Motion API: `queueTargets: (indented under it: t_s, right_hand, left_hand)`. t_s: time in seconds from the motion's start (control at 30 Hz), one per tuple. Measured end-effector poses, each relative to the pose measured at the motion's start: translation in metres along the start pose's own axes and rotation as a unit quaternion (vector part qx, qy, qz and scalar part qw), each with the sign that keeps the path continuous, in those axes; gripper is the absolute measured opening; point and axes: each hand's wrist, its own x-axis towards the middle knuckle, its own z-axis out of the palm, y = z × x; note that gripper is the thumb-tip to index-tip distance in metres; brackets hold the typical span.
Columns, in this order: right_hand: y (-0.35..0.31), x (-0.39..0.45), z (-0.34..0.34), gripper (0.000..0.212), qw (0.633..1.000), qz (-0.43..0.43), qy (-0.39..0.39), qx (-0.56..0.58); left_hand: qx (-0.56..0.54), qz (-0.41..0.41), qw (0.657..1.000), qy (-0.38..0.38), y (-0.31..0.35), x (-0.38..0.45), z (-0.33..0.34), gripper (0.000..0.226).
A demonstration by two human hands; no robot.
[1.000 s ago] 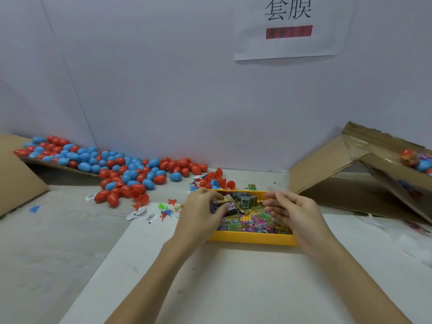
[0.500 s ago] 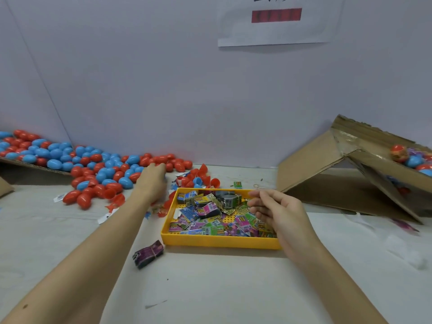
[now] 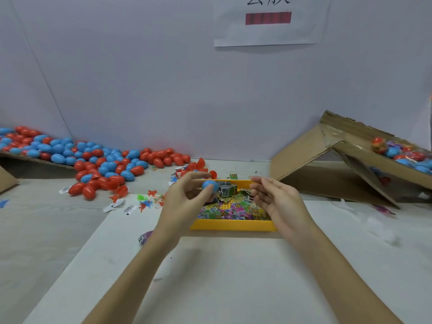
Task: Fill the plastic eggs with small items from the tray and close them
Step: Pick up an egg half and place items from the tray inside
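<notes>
My left hand (image 3: pixel 184 197) holds a blue plastic egg (image 3: pixel 209 185) between thumb and fingers, just above the left end of the yellow tray (image 3: pixel 231 225). The tray is full of small colourful packets (image 3: pixel 233 206). My right hand (image 3: pixel 273 197) hovers over the tray's right end, palm turned toward the egg, fingers loosely curled and holding nothing. A big heap of red and blue eggs (image 3: pixel 105 164) lies at the back left. A small purple packet (image 3: pixel 145 237) lies on the table, partly hidden by my left forearm.
A cardboard box (image 3: pixel 350 169) at the right carries wrapped eggs (image 3: pixel 402 153) on its sloped flap. Loose red egg halves (image 3: pixel 201 164) and small plastic bits (image 3: pixel 147 202) lie behind and left of the tray. A wall with a paper sign (image 3: pixel 268 19) stands behind.
My left hand has come back from the egg heap at the left with a blue egg and now holds it over the tray. My right hand stayed over the tray's right end.
</notes>
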Motion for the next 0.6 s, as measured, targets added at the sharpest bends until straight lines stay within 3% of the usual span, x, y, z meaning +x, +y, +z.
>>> queueTargets:
  t_s: [0.07, 0.17, 0.3, 0.4, 0.6]
  right_hand:
    - [0.002, -0.002, 0.000, 0.018, 0.992, -0.049, 0.011, -0.115]
    - [0.011, -0.003, 0.008, 0.009, 0.896, -0.127, 0.040, -0.424]
    - [0.019, -0.001, 0.024, 0.031, 0.807, -0.092, 0.051, -0.581]
    - [0.019, 0.002, 0.025, 0.034, 0.798, -0.066, 0.041, -0.597]
    - [0.017, -0.003, 0.020, 0.006, 0.820, -0.093, 0.049, -0.562]
  left_hand:
    - [0.010, -0.016, 1.000, -0.009, -0.005, -0.008, 0.002, 0.020]
    - [-0.017, -0.057, 0.998, -0.012, -0.006, -0.010, -0.003, 0.025]
    - [-0.041, -0.061, 0.997, 0.007, -0.004, -0.011, -0.006, 0.036]
    - [-0.105, -0.059, 0.993, -0.007, -0.004, -0.012, -0.003, 0.033]
    - [-0.097, -0.031, 0.995, -0.015, -0.005, -0.013, -0.002, 0.030]
